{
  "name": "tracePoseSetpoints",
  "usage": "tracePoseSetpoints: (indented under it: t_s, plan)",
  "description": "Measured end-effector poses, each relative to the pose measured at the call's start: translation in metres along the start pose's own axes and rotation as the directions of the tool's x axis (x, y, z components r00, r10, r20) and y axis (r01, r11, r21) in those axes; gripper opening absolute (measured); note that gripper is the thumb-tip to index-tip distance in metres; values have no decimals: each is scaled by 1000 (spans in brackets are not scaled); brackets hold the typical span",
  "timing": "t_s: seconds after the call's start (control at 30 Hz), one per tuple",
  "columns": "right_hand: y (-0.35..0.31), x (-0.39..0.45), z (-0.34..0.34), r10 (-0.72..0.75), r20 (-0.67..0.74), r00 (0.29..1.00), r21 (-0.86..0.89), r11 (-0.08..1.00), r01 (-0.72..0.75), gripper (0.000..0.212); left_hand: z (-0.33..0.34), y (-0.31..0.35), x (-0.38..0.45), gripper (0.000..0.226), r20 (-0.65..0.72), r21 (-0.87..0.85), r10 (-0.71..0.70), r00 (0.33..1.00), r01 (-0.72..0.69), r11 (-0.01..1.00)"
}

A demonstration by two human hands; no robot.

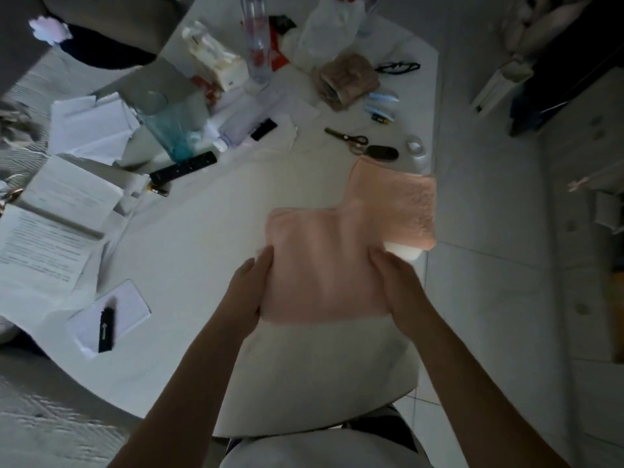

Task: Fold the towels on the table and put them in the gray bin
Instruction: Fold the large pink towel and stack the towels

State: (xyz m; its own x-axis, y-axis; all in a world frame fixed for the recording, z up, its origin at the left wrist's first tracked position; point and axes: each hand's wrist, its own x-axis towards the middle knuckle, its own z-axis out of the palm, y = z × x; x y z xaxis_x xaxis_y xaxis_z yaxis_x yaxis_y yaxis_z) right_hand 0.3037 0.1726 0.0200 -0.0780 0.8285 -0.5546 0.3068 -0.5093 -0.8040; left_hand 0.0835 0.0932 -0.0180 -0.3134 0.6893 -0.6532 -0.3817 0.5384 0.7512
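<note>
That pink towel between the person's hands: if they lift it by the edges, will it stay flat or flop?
The pink towel will probably flop: it is soft cloth lying limp on the table. It looks light, since the left hand and right hand handle it at its side edges. Its fuzzy surface likely grips rather than slides.

Counted items on the white table (189, 265): two pink towels, one (320, 268) between the hands and one (396, 204) beyond it at the table's far right edge; two hands, left (251, 288) and right (396, 285); one pair of scissors (347, 140); two black remote controls, a long one (184, 167) and a short one (264, 129); one black marker (106, 330) on one notepad (111, 317); one roll of tape (416, 145); one tissue box (219, 60).
</note>
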Motion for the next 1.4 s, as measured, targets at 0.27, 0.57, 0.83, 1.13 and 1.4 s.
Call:
tracePoseSetpoints:
  t_s: [0.27, 0.57, 0.83, 1.13, 1.4]
  plan:
    - [-53, 114, -89, -42, -219, 975, 31, 998, 50, 44, 148, 101, 96, 49, 51, 307, 198, 979, -204, 930]
    - [-43, 164, -107, -456, -193, 869, -630, 736, 247, 65, 194, 66, 115, 66, -141, 832, 595, 791, -231, 505]
    - [-26, 199, -84, -496, 283, 821, -810, 335, 482, 70, 222, 37, 143, 60, 495, 864, 490, 718, -468, -187]
    - [-5, 228, -84, -511, 275, 814, -708, 465, 531, 74, 211, 40, 167, 61, 484, 784, 421, 767, -594, 180]
    - [8, 201, -108, -18, 40, 999, -106, 994, 22, 127, 189, 45, 152, 77, -81, 286, -1, 997, 24, 958]
